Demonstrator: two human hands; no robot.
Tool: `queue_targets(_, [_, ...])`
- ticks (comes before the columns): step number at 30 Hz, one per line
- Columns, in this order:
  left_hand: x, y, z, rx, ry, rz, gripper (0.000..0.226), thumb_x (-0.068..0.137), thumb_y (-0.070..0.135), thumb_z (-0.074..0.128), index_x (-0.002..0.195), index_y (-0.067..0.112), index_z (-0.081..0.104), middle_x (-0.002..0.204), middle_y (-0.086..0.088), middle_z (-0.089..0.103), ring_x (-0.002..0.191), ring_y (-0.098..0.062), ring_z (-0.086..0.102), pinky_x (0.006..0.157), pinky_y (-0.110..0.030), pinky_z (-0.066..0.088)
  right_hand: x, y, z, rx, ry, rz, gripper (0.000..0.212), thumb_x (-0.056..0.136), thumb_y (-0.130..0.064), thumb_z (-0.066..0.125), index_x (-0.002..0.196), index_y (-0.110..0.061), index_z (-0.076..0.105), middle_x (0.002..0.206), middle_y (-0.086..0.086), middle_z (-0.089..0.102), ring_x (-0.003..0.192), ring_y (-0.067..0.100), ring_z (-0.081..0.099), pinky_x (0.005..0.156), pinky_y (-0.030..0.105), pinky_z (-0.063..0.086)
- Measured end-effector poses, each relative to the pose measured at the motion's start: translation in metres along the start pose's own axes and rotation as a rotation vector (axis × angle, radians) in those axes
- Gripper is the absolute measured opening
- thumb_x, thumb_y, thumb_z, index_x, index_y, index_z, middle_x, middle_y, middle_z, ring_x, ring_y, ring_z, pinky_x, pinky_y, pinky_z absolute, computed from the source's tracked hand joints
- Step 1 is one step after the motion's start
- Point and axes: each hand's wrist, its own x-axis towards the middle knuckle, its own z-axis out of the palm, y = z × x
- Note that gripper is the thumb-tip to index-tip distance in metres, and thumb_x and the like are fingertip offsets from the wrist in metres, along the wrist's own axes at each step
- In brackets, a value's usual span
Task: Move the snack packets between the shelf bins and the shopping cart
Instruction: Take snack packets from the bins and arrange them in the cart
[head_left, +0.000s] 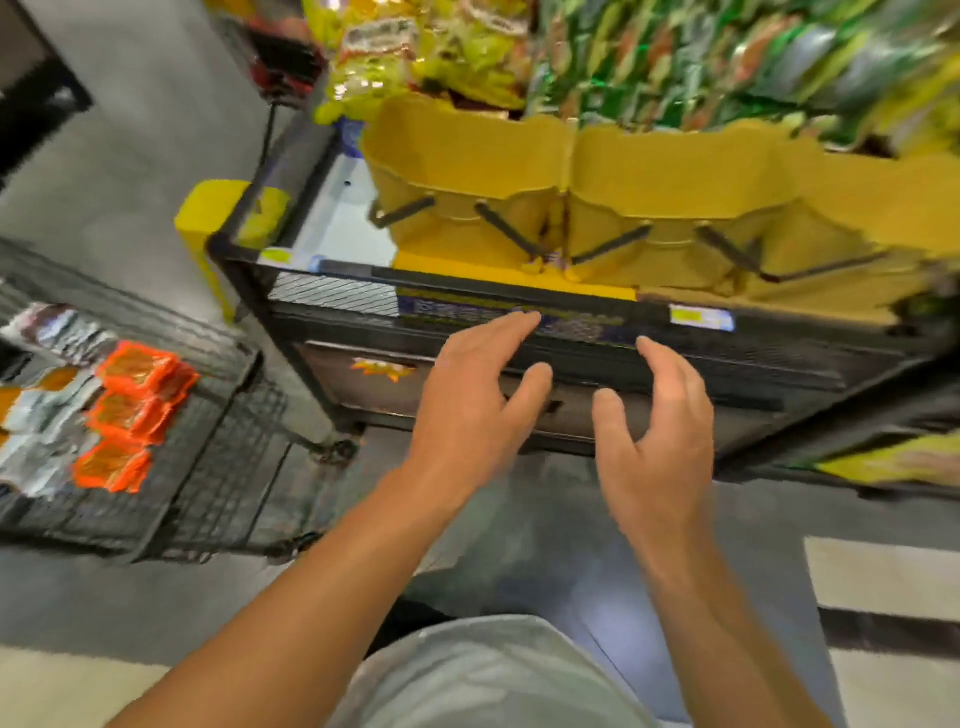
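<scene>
Grip: both hands hold nothing; fingers spread and loosely bent, palms turned toward each other, hanging in the air in front of the shelf.
Shopping cart (218, 415): far left, a dark wire basket standing on the grey floor, well apart from both hands.
Snack packets in the cart: three orange packets (136, 413) lie in a loose column against the cart's right side, with silver packets (44, 415) just beside them on the left; the print is too blurred to read.
Yellow block (205, 228): stands at the shelf unit's left corner, behind the black frame.
Left hand (472, 410): reaches forward, its fingertips near the black front rail (519, 301) of the shelf; whether they touch it I cannot tell.
Right hand (660, 431): just beside the left one, thumb apart from the fingers, level with the dark lower shelf.
Shelf bins (649, 176): a row of yellow bins sits on the shelf above the hands, running off to the right.
Snack packets on the shelf: yellow packets (415, 47) rise behind the left bin and green packets (727, 57) fill the upper right, all smeared by motion.
Price label (701, 318): a pale tag on the rail, right of the hands.
Person: pale shirt at the bottom edge, bare forearms.
</scene>
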Motion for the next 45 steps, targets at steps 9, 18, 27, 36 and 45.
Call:
queue_targets(9, [0.049,0.073,0.088,0.007,-0.168,0.154,0.052,0.089,0.039,0.055,0.139,0.025,0.058,0.14,0.009,0.058,0.132,-0.009,0.046,0.107,-0.018,0.029,0.038,0.072,-0.075,-0.042,0.177,0.12,0.058,0.086,-0.036,0.047,0.138,-0.01,0.054,0.142,0.007,0.052,0.137,0.025,0.044,0.114,0.048,0.034])
queue_targets(18, [0.149,0.095,0.151,-0.043,-0.212,0.24,0.05,0.087,0.036,0.058,0.135,0.022,0.061,0.135,0.006,0.062,0.126,-0.01,0.05,0.102,-0.013,0.03,0.13,0.111,-0.081,-0.115,0.218,0.201,0.061,0.088,-0.042,0.047,0.142,-0.015,0.05,0.147,0.001,0.047,0.141,0.019,0.037,0.117,0.037,0.03])
queue_targets(27, [0.263,0.109,0.194,-0.163,-0.257,0.285,0.048,0.088,0.033,0.06,0.134,0.018,0.062,0.133,0.001,0.063,0.124,-0.008,0.048,0.099,-0.001,0.024,0.244,0.132,-0.076,-0.182,0.267,0.257,0.056,0.089,-0.034,0.056,0.143,-0.018,0.049,0.146,0.002,0.046,0.139,0.02,0.038,0.113,0.04,0.035])
queue_targets(36, [0.34,0.142,0.242,-0.166,-0.332,0.326,0.053,0.088,0.039,0.058,0.138,0.022,0.058,0.138,0.005,0.059,0.128,-0.008,0.044,0.095,0.008,0.013,0.332,0.171,-0.118,-0.231,0.285,0.287,0.053,0.088,-0.033,0.057,0.138,-0.015,0.054,0.139,0.0,0.051,0.131,0.015,0.045,0.11,0.019,0.031])
queue_targets(45, [0.376,0.159,0.292,-0.036,-0.278,0.252,0.056,0.086,0.045,0.056,0.136,0.019,0.06,0.136,0.001,0.061,0.127,-0.019,0.05,0.102,-0.021,0.03,0.444,0.25,-0.175,-0.494,-0.348,0.366,0.056,0.093,-0.038,0.064,0.143,-0.02,0.047,0.143,0.003,0.048,0.13,0.022,0.046,0.1,0.029,0.035])
